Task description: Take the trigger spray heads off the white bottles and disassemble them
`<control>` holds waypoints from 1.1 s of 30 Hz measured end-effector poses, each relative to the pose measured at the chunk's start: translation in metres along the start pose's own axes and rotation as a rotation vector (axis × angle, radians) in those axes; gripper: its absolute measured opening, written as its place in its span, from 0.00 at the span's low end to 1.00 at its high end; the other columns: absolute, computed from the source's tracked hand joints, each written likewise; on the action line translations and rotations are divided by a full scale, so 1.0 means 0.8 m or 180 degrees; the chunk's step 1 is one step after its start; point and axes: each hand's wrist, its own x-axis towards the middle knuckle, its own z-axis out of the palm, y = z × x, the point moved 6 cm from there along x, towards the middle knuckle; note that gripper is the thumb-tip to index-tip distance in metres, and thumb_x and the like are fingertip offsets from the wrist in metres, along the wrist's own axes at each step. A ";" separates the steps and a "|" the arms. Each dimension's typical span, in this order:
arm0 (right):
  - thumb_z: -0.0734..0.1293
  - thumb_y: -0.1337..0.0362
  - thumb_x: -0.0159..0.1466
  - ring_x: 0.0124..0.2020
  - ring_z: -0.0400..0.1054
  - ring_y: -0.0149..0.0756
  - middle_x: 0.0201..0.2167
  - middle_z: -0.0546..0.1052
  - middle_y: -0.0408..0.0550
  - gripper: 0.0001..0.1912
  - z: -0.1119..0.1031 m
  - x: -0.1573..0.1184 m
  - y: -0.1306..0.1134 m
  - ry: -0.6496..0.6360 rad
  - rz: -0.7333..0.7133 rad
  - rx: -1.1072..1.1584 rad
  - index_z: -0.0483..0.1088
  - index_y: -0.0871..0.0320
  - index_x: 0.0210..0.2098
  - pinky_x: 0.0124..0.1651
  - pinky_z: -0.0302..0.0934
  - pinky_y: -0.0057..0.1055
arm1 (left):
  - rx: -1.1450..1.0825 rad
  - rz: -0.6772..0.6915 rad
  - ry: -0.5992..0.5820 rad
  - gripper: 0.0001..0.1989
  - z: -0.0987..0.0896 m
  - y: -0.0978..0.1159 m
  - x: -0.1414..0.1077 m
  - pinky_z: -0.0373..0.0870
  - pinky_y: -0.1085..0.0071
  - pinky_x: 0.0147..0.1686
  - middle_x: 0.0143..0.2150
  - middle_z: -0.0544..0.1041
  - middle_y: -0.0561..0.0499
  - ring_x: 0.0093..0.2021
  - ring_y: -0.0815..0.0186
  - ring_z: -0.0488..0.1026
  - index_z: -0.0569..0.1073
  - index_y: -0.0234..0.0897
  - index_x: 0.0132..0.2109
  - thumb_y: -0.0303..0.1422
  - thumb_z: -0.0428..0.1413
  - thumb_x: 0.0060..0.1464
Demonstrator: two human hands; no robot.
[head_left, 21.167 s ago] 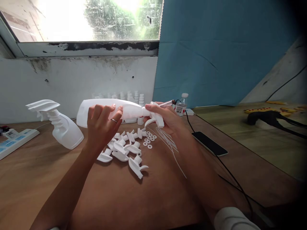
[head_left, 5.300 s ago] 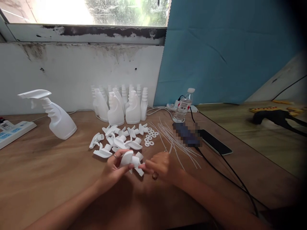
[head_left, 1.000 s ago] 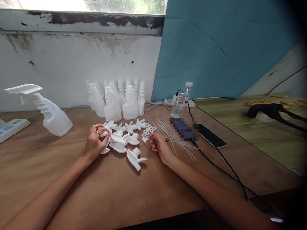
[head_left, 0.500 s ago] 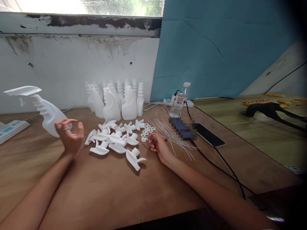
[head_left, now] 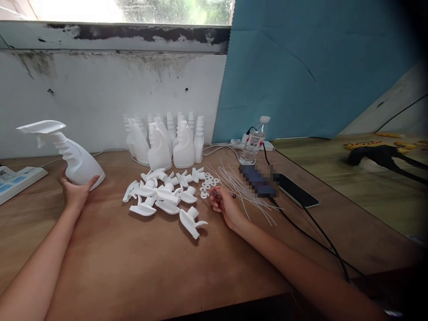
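Note:
At the left, my left hand [head_left: 76,189] is wrapped round the lower part of a white spray bottle [head_left: 82,162] with its trigger head fitted; the thumb lies across the front and most fingers are hidden behind. My right hand [head_left: 222,203] pinches a thin metal tool [head_left: 233,195] that looks like a small screwdriver. The tool's tip points left at a small heap of white ring washers [head_left: 210,180]. Between the hands lies a pile of white trigger spray heads [head_left: 167,194], with one spray head [head_left: 190,223] nearer to me.
Several headless white bottles [head_left: 159,149] stand by the wall. Thin white tubes [head_left: 245,196] lie right of the washers. Further right are a water bottle [head_left: 253,145], a blurred-out dark object [head_left: 257,180], a phone [head_left: 297,191] and black cables. A power strip [head_left: 25,183] sits far left.
My left hand has moved left and down from in front of the spray bottle and closed round its base. My right hand holds the tool at about the same place.

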 end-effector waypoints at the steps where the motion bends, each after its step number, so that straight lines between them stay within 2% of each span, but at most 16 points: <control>1: 0.66 0.57 0.54 0.16 0.53 0.21 0.20 0.66 0.38 0.11 0.001 0.000 0.000 -0.0027 -0.0006 0.0011 0.66 0.58 0.29 0.17 0.41 0.20 | 0.0102 -0.0345 -0.0043 0.35 0.002 -0.008 -0.001 0.72 0.57 0.39 0.38 0.68 0.51 0.37 0.61 0.66 0.57 0.39 0.41 0.45 0.69 0.31; 3: 0.67 0.55 0.55 0.16 0.55 0.22 0.22 0.70 0.40 0.13 0.003 0.001 -0.001 -0.0078 -0.0064 0.0016 0.67 0.58 0.32 0.17 0.44 0.20 | 0.0277 -0.0886 0.0004 0.31 -0.001 -0.017 -0.003 0.72 0.54 0.36 0.32 0.68 0.52 0.33 0.60 0.67 0.62 0.37 0.37 0.41 0.70 0.29; 4: 0.68 0.53 0.55 0.17 0.56 0.23 0.24 0.72 0.41 0.15 0.005 0.000 -0.003 -0.0101 -0.0106 0.0017 0.68 0.57 0.35 0.17 0.45 0.20 | 0.0311 -0.0900 0.0012 0.28 -0.003 -0.015 -0.002 0.72 0.52 0.37 0.33 0.70 0.51 0.34 0.57 0.69 0.64 0.36 0.38 0.40 0.69 0.32; 6: 0.67 0.48 0.56 0.17 0.59 0.24 0.25 0.74 0.42 0.19 0.007 -0.001 -0.005 -0.0148 -0.0158 0.0000 0.68 0.56 0.39 0.17 0.48 0.21 | 0.0319 -0.0665 0.0120 0.26 -0.009 0.001 -0.001 0.70 0.49 0.44 0.41 0.73 0.45 0.42 0.52 0.71 0.66 0.34 0.43 0.37 0.66 0.39; 7: 0.67 0.46 0.57 0.16 0.59 0.25 0.22 0.73 0.42 0.21 0.008 -0.002 -0.006 -0.0167 -0.0149 -0.0025 0.68 0.56 0.40 0.16 0.49 0.21 | 0.0311 -0.0381 0.0196 0.26 -0.013 0.015 -0.002 0.68 0.50 0.49 0.46 0.73 0.43 0.47 0.51 0.70 0.66 0.33 0.48 0.36 0.64 0.42; 9: 0.65 0.43 0.58 0.11 0.52 0.24 0.12 0.65 0.37 0.23 0.009 -0.004 -0.007 -0.0192 -0.0117 -0.0114 0.69 0.58 0.37 0.14 0.45 0.21 | 0.0254 0.0521 0.0350 0.26 -0.021 0.059 -0.009 0.63 0.52 0.56 0.55 0.69 0.41 0.56 0.52 0.66 0.64 0.33 0.54 0.33 0.60 0.49; 11: 0.64 0.42 0.59 0.08 0.45 0.22 0.07 0.54 0.32 0.23 0.010 -0.007 -0.011 -0.0236 -0.0205 -0.0196 0.69 0.58 0.31 0.12 0.40 0.20 | 0.0180 0.1499 0.0430 0.22 -0.026 0.109 -0.029 0.59 0.53 0.59 0.59 0.67 0.41 0.61 0.55 0.62 0.63 0.34 0.57 0.30 0.55 0.56; 12: 0.64 0.43 0.60 0.08 0.44 0.22 0.06 0.52 0.31 0.23 0.010 -0.008 -0.014 -0.0270 -0.0296 -0.0212 0.68 0.58 0.29 0.12 0.40 0.20 | 0.0145 0.1841 0.0429 0.20 -0.028 0.131 -0.041 0.58 0.54 0.60 0.59 0.66 0.41 0.62 0.56 0.61 0.64 0.34 0.57 0.28 0.53 0.57; 14: 0.65 0.44 0.60 0.10 0.52 0.23 0.09 0.60 0.35 0.22 0.014 -0.011 -0.019 -0.0432 -0.0464 -0.0220 0.67 0.58 0.28 0.13 0.45 0.20 | 0.0094 0.2318 0.0327 0.18 -0.028 0.171 -0.064 0.57 0.54 0.60 0.59 0.66 0.40 0.63 0.56 0.60 0.65 0.35 0.56 0.25 0.51 0.59; 16: 0.65 0.45 0.60 0.16 0.64 0.28 0.18 0.71 0.41 0.20 0.021 -0.014 -0.021 -0.0704 -0.0542 -0.0199 0.68 0.57 0.32 0.17 0.53 0.22 | 0.0040 0.2745 0.0258 0.18 -0.029 0.206 -0.088 0.57 0.53 0.59 0.59 0.67 0.40 0.64 0.55 0.60 0.67 0.36 0.56 0.24 0.52 0.58; 19: 0.68 0.45 0.58 0.23 0.71 0.33 0.26 0.76 0.45 0.21 0.032 -0.022 -0.019 -0.1116 -0.0503 -0.0099 0.69 0.56 0.39 0.22 0.62 0.27 | -0.0059 0.3340 0.0290 0.21 -0.032 0.245 -0.124 0.56 0.53 0.59 0.58 0.69 0.41 0.62 0.55 0.63 0.68 0.40 0.56 0.22 0.53 0.57; 23: 0.73 0.47 0.52 0.25 0.73 0.37 0.27 0.77 0.47 0.26 0.042 -0.034 -0.012 -0.1396 -0.0060 -0.0067 0.68 0.57 0.41 0.28 0.67 0.33 | -0.0059 0.3674 0.0366 0.24 -0.032 0.266 -0.153 0.57 0.56 0.57 0.57 0.72 0.42 0.59 0.55 0.67 0.68 0.45 0.57 0.22 0.56 0.55; 26: 0.75 0.54 0.50 0.27 0.74 0.39 0.27 0.78 0.48 0.21 0.042 -0.037 -0.014 -0.1208 0.0078 -0.0138 0.68 0.59 0.37 0.29 0.69 0.35 | 0.0013 0.3710 0.0340 0.23 -0.028 0.269 -0.160 0.58 0.56 0.55 0.56 0.72 0.43 0.57 0.55 0.69 0.69 0.47 0.57 0.25 0.57 0.55; 30: 0.76 0.59 0.50 0.27 0.73 0.36 0.26 0.78 0.47 0.17 0.036 -0.032 -0.023 -0.0852 -0.0208 -0.0121 0.68 0.59 0.31 0.31 0.68 0.32 | 0.0074 0.3836 0.0148 0.24 -0.022 0.268 -0.164 0.58 0.54 0.56 0.55 0.73 0.42 0.58 0.54 0.68 0.68 0.44 0.59 0.23 0.54 0.56; 33: 0.75 0.60 0.51 0.25 0.72 0.35 0.24 0.78 0.45 0.15 0.034 -0.032 -0.028 -0.0837 -0.0541 -0.0307 0.67 0.58 0.31 0.32 0.67 0.32 | -0.0133 0.3793 -0.0022 0.26 -0.023 0.267 -0.159 0.60 0.55 0.56 0.54 0.74 0.43 0.57 0.55 0.69 0.67 0.43 0.59 0.21 0.53 0.54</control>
